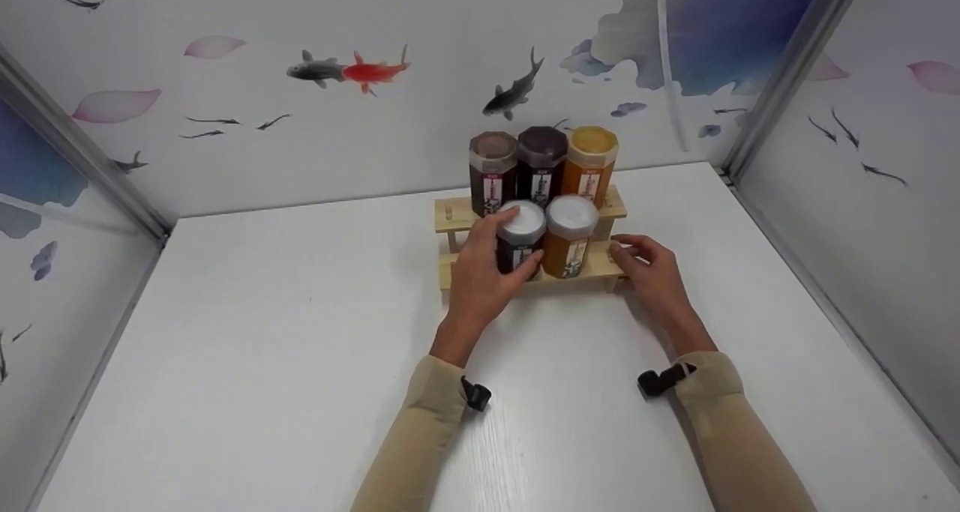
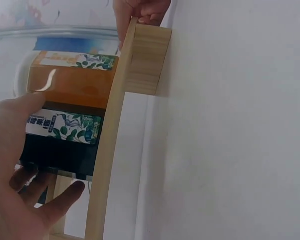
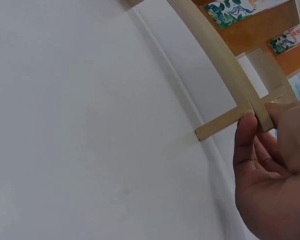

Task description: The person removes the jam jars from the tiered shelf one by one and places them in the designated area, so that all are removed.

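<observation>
A two-step wooden rack [image 1: 450,214] stands on the white table, bearing several jars. My left hand [image 1: 480,272] grips a dark jar [image 1: 520,231] with a whitish lid on the lower step, thumb on one side and fingers on the other. Right beside that jar stands an amber jar [image 1: 570,235], also white-lidded. In the left wrist view the dark jar [image 2: 60,150] rests against the step board [image 2: 107,160]. My right hand [image 1: 656,272] pinches the right end of the lower step; the right wrist view shows thumb and fingers around the board's end [image 3: 262,117].
On the upper step are a reddish-brown jar [image 1: 493,171], a dark purple jar [image 1: 541,160] and a yellow-orange jar [image 1: 592,163]. Behind the table [image 1: 285,332] rises a wall [image 1: 420,137] printed with fish and petals. Side panels flank both edges.
</observation>
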Motion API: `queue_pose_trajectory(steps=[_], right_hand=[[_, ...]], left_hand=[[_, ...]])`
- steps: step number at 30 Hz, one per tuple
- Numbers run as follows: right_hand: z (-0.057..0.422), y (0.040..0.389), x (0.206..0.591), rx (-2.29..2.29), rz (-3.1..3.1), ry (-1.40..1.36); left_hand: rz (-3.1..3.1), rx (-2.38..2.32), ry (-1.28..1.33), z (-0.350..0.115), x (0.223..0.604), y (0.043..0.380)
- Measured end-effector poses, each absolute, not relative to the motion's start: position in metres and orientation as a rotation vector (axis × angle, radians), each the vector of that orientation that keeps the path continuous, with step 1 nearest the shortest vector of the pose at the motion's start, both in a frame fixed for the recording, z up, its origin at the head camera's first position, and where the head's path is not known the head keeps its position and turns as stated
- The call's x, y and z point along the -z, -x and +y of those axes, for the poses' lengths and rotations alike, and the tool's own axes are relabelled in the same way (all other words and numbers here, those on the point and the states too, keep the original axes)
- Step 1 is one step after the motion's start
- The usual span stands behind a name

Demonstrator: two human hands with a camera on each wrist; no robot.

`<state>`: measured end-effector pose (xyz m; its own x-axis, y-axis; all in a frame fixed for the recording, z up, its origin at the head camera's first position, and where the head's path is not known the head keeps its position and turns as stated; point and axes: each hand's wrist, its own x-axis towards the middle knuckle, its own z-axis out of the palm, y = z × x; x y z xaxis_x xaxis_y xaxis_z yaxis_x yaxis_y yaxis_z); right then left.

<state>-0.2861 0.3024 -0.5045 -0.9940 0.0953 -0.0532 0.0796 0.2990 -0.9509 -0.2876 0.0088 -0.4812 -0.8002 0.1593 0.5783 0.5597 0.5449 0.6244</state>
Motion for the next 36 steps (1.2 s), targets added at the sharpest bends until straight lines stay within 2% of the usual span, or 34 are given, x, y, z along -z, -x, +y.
queue_pose_trajectory(steps=[12, 25, 36], right_hand=[[0.306, 0.295, 0.525, -1.82, -2.55, 0.188], [0.303, 0.293, 0.517, -1.844, -2.509, 0.189], [0.307, 0.294, 0.522, -1.811, -2.532, 0.224]], left_hand=[[-2.273, 1.238, 0.597, -0.005, 0.476, 0.285], [-2.073, 1.215, 0.468, -0.073, 0.437, 0.294], [-2.099, 1.126, 0.268, -0.117, 0.452, 0.307]])
